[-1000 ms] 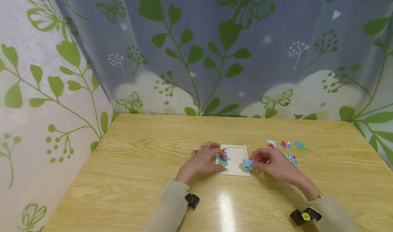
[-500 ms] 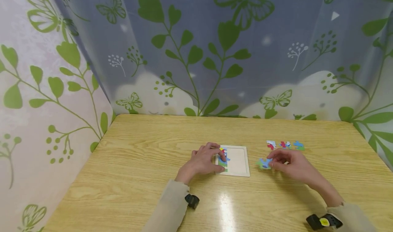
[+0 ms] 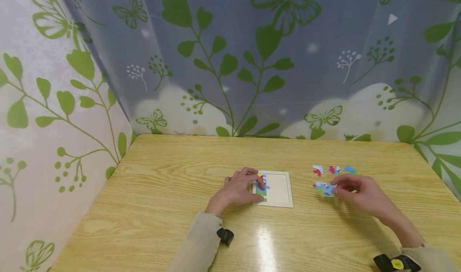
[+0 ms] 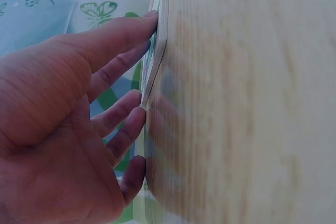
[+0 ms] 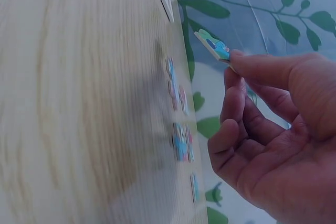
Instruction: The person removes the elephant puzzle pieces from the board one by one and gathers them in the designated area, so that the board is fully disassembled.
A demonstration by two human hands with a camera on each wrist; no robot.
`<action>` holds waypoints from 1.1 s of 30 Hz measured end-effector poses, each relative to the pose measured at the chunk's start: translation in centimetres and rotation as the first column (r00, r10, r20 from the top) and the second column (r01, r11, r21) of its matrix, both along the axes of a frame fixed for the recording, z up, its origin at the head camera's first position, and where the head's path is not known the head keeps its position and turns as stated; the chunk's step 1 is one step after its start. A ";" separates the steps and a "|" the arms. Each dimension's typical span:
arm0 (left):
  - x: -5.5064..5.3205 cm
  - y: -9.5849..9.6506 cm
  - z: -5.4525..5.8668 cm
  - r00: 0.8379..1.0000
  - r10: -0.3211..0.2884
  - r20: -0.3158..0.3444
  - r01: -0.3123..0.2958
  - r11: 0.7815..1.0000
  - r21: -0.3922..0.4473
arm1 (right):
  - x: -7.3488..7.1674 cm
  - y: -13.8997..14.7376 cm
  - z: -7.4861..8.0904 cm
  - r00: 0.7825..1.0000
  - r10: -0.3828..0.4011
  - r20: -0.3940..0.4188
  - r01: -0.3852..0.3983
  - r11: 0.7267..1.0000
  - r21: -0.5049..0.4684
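My left hand (image 3: 239, 187) rests on the left side of a pale wooden puzzle tray (image 3: 280, 189). Its thumb and index fingertip touch the colourful pieces (image 3: 263, 191) set along that side, partly covering them. The left wrist view shows the other fingertips at the tray's edge. Right of the tray, my right hand (image 3: 360, 192) pinches a blue and green jigsaw puzzle piece (image 3: 327, 190) between thumb and fingers. In the right wrist view that puzzle piece (image 5: 214, 44) is held above the table, tilted.
Behind the right hand lies a row of loose pieces: a white and red one (image 3: 318, 170), a red and blue one (image 3: 334, 170) and a blue one (image 3: 350, 169). Another piece (image 3: 319, 183) is partly covered by the held one. A patterned curtain (image 3: 230, 64) hangs behind the wooden table (image 3: 173, 176).
My right hand has moved right, carrying the puzzle piece from over the tray's right edge to beside the loose pieces. The left hand has stayed on the tray.
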State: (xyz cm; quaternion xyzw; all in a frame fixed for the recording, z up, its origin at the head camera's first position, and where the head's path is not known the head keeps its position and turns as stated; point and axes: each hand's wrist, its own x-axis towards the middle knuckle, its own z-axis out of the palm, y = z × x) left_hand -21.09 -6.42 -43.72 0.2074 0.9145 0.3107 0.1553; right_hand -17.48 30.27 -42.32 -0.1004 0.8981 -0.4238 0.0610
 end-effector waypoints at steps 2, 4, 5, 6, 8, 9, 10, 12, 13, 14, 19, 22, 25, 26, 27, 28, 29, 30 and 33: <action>0.0 0.0 0.0 1.000 0.002 0.002 -0.002 1.000 0.003 | 0.1 0.5 -0.1 1.000 -0.017 -0.005 0.017 1.000 0.012; 0.0 0.0 -0.1 1.000 0.004 0.005 -0.004 1.000 0.005 | 0.1 0.9 -0.2 0.999 -0.033 -0.017 0.034 0.999 0.024; 0.0 0.0 -0.1 1.000 0.006 0.006 -0.006 1.000 0.005 | 0.2 1.2 -0.4 0.999 -0.041 -0.023 0.042 0.999 0.029; 0.0 0.0 -0.1 1.000 0.008 0.006 -0.008 1.000 0.005 | 0.2 1.4 -0.5 0.999 -0.048 -0.027 0.049 0.998 0.034; 0.0 0.0 -0.1 1.000 0.009 0.006 -0.009 1.000 0.006 | 0.3 2.0 -0.6 0.998 -0.059 -0.028 0.060 0.997 0.039; 0.0 -0.1 -0.1 1.000 0.010 0.005 -0.010 1.000 0.006 | 0.3 2.2 -0.6 0.998 -0.065 -0.026 0.066 0.997 0.042; 0.0 -0.1 -0.1 1.000 0.010 0.005 -0.010 1.000 0.005 | 0.4 2.5 -0.6 0.997 -0.071 -0.022 0.072 0.996 0.048; 0.0 -0.1 -0.1 1.000 0.009 0.004 -0.009 1.000 0.005 | 0.4 3.0 -0.6 0.996 -0.086 -0.006 0.086 0.995 0.057; 0.0 -0.1 -0.1 1.000 0.008 0.004 -0.008 1.000 0.005 | 0.5 3.2 -0.5 0.996 -0.094 -0.002 0.094 0.994 0.060; 0.0 -0.1 -0.1 1.000 0.007 0.004 -0.007 1.000 0.006 | 0.5 3.4 -0.6 0.995 -0.102 0.003 0.102 0.993 0.065; 0.0 -0.2 -0.1 1.000 0.007 0.000 -0.007 1.000 0.006 | 0.5 4.5 -0.8 0.991 -0.132 -0.006 0.132 0.988 0.078; 0.0 -0.1 -0.1 1.000 0.008 -0.003 -0.008 1.000 0.004 | 0.5 5.3 -1.0 0.990 -0.144 -0.003 0.143 0.986 0.080; 0.0 -0.1 -0.1 1.000 0.009 -0.002 -0.009 1.000 0.000 | 0.5 6.1 -1.1 0.988 -0.155 -0.003 0.155 0.985 0.078; 0.0 -0.1 -0.1 1.000 0.009 -0.002 -0.009 1.000 -0.002 | 0.4 6.4 -1.2 0.988 -0.157 -0.005 0.157 0.984 0.081; 0.0 -0.1 -0.1 1.000 0.009 -0.002 -0.009 1.000 -0.004 | 0.4 6.6 -1.3 0.988 -0.157 -0.007 0.157 0.984 0.083; 0.0 -0.1 -0.1 1.000 0.009 -0.002 -0.009 1.000 -0.006 | 0.3 6.9 -1.3 0.987 -0.157 -0.010 0.158 0.984 0.084; 0.0 -0.1 -0.1 1.000 0.009 -0.001 -0.009 1.000 -0.007 | 0.3 7.1 -1.4 0.987 -0.160 -0.017 0.161 0.983 0.087; 0.0 0.0 -0.1 1.000 0.008 0.000 -0.008 1.000 -0.006 | 0.2 7.2 -1.5 0.986 -0.162 -0.021 0.164 0.983 0.085; -0.1 0.0 -0.1 1.000 0.007 0.000 -0.007 1.000 -0.003 | 0.0 7.7 -1.7 0.986 -0.166 -0.031 0.168 0.982 0.089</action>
